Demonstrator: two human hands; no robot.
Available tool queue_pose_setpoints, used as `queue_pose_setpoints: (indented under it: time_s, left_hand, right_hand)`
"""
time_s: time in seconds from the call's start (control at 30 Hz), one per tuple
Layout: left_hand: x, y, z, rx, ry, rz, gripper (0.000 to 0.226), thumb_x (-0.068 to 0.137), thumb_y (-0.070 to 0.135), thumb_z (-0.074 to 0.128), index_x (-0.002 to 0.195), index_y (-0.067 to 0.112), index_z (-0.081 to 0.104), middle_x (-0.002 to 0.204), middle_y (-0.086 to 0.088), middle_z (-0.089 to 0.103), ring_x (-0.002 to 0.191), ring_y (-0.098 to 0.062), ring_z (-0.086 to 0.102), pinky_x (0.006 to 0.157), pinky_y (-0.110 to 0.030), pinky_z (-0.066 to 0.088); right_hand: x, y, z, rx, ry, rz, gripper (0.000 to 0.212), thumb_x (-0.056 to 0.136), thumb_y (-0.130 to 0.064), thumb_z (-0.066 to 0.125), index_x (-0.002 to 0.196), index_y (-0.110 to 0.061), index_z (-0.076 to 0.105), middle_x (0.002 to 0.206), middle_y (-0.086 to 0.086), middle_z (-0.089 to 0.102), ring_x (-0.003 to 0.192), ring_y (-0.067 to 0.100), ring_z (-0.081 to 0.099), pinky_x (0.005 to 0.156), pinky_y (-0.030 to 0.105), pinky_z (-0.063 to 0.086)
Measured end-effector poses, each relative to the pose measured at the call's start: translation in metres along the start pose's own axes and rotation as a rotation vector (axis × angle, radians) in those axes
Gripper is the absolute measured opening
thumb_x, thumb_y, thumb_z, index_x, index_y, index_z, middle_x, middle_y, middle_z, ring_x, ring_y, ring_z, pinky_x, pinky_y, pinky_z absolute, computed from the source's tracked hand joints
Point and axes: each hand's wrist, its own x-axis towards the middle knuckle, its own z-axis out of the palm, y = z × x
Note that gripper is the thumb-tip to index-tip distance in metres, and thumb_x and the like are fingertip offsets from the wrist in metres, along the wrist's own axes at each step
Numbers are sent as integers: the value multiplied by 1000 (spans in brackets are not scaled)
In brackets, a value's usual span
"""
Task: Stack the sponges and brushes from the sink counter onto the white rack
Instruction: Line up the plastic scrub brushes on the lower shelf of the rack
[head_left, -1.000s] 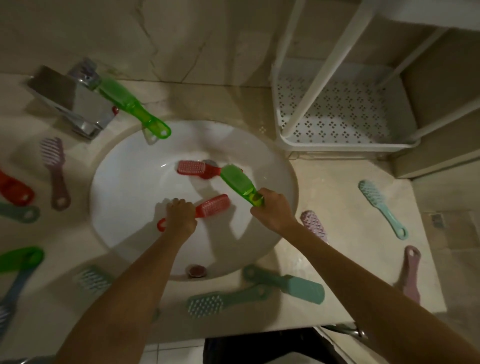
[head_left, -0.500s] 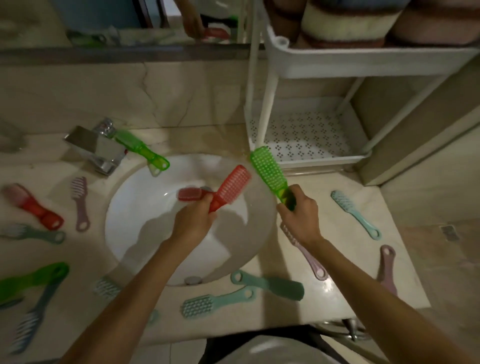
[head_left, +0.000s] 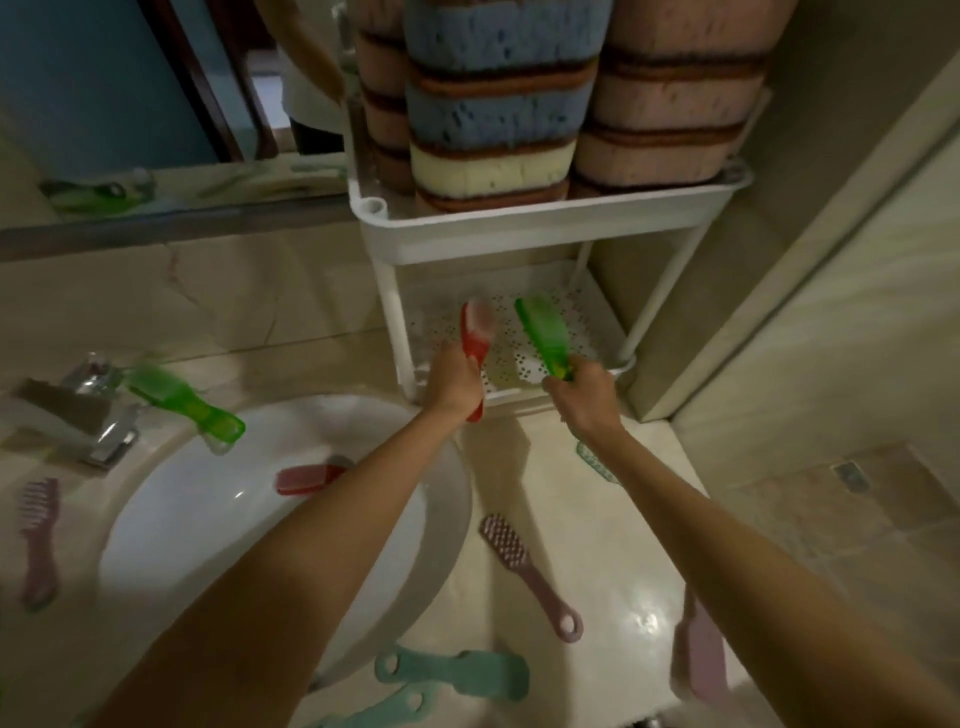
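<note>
Red brush now over rack.

A home bathroom: white basin, chrome tap, wall mirror and marble-look counter.

Red brush head motion-blurred, handle mostly hidden in left hand. Sponge stacks cut by top edge. Second red brush in sink partly behind left forearm.

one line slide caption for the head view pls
Left hand with red brush, right hand with green brush, over white rack's lower shelf.
</note>
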Motion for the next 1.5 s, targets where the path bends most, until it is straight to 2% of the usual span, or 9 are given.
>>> queue_pose_setpoints:
  time_s: [0.17, 0.3, 0.47, 0.6, 0.8, 1.0, 1.17, 1.33, 1.5]
  left_hand:
    - [44, -3, 11, -114, 28, -182, 44, 102, 15, 27, 142, -3, 25, 127, -24, 56, 112, -34, 57, 80, -25, 42]
    - [52, -8, 14, -51, 1, -212, 49, 97, 7, 34, 143, -4, 19, 129, -24, 52, 113, -40, 54, 90, -41, 46]
    - [48, -13, 12, 261, 17, 72, 45, 94, 10, 40, 138, 6, 34, 131, -20, 45, 112, -37, 53, 82, -36, 42]
    - [48, -19, 17, 562, -198, 396, 40, 95, 21, 43, 134, 14, 45, 147, -12, 35, 132, -28, 37, 104, -37, 38]
    - [51, -25, 18, 586, -305, 296, 54, 94, 6, 38, 146, 4, 22, 157, -11, 13, 145, -25, 16, 117, -40, 22]
    - [43, -28, 17, 485, -163, 166, 45, 90, 2, 43, 135, 0, 40, 146, -13, 35, 135, -28, 33, 109, -38, 30]
    - [42, -33, 17, 521, -181, 89, 54, 89, 2, 43, 140, -2, 28, 151, -16, 25, 141, -31, 19, 117, -42, 19]
    - [46, -26, 14, 339, -138, -20, 39, 90, 4, 38, 128, 1, 47, 138, -17, 43, 129, -32, 39, 106, -38, 32]
    - [43, -27, 11, 148, -70, -74, 36, 90, -1, 37, 123, 1, 51, 134, -18, 49, 121, -32, 48, 96, -30, 36]
  right_hand:
    - [30, -8, 8, -34, -35, -26, 25, 82, -11, 59, 102, 3, 62, 80, 10, 55, 74, 21, 52, 60, 24, 32]
    - [42, -11, 15, -47, -85, -40, 27, 85, -15, 58, 107, 1, 61, 94, 17, 64, 84, 27, 58, 66, 26, 36]
    - [51, -13, 24, 0, -78, -47, 41, 87, -11, 55, 126, -5, 44, 105, 17, 63, 92, 31, 62, 68, 28, 42]
    - [57, -13, 29, -6, -26, -85, 41, 90, -11, 51, 127, -4, 36, 106, 17, 62, 93, 35, 62, 68, 31, 46]
    - [69, -8, 34, -15, -65, -77, 40, 90, -10, 54, 125, -4, 36, 106, 17, 61, 91, 30, 63, 69, 31, 50]
    - [76, -11, 46, -82, -96, -149, 33, 91, -15, 56, 117, -3, 40, 85, 9, 58, 62, 15, 53, 47, 14, 35]
    - [78, -20, 60, -47, -139, -170, 32, 94, -11, 47, 121, 2, 37, 89, 17, 61, 80, 34, 63, 58, 28, 43]
    - [79, -26, 80, -98, -260, -177, 26, 101, -13, 24, 122, -1, 34, 90, 12, 49, 82, 24, 51, 78, 42, 50]
    - [77, -31, 91, -54, -233, -120, 33, 100, -11, 27, 131, 1, 30, 93, 19, 55, 79, 30, 56, 73, 42, 51]
